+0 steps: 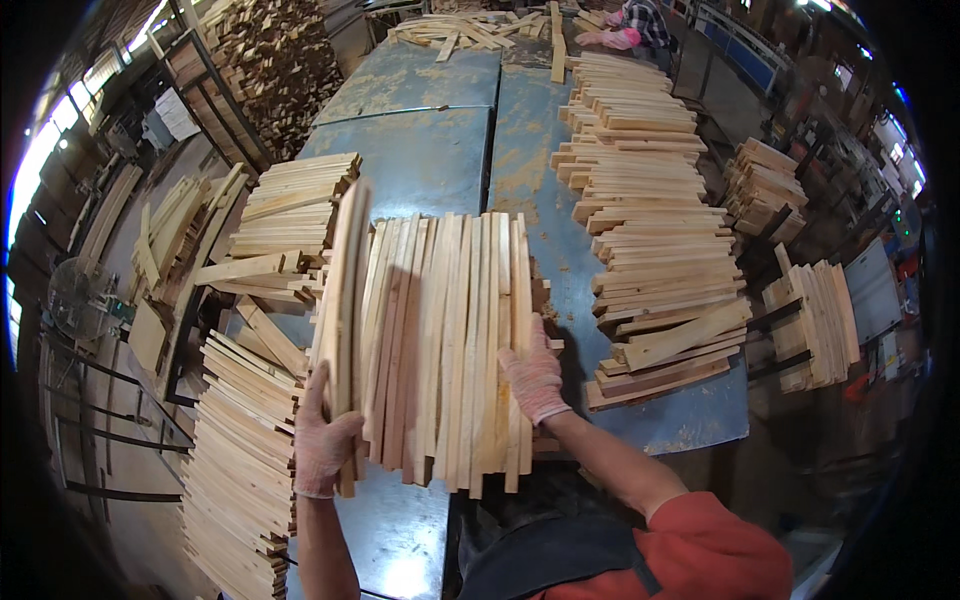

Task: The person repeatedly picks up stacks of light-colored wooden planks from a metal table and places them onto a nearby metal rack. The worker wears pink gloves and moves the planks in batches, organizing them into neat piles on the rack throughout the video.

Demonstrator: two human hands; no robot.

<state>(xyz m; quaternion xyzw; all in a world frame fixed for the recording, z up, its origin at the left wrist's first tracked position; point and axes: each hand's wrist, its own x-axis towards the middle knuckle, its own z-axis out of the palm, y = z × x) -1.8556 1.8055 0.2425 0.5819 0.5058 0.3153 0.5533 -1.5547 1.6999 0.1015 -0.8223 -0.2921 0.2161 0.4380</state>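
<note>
Now the left hand [322, 440] has its fingers curled around one tilted wood slat [346, 300] at the left of a row of slats [450, 340]. That row stands over the blue worktop [420, 150]. The right hand [532, 375] presses flat, fingers together, on the row's right side, near a tall slat stack [650, 220].
</note>
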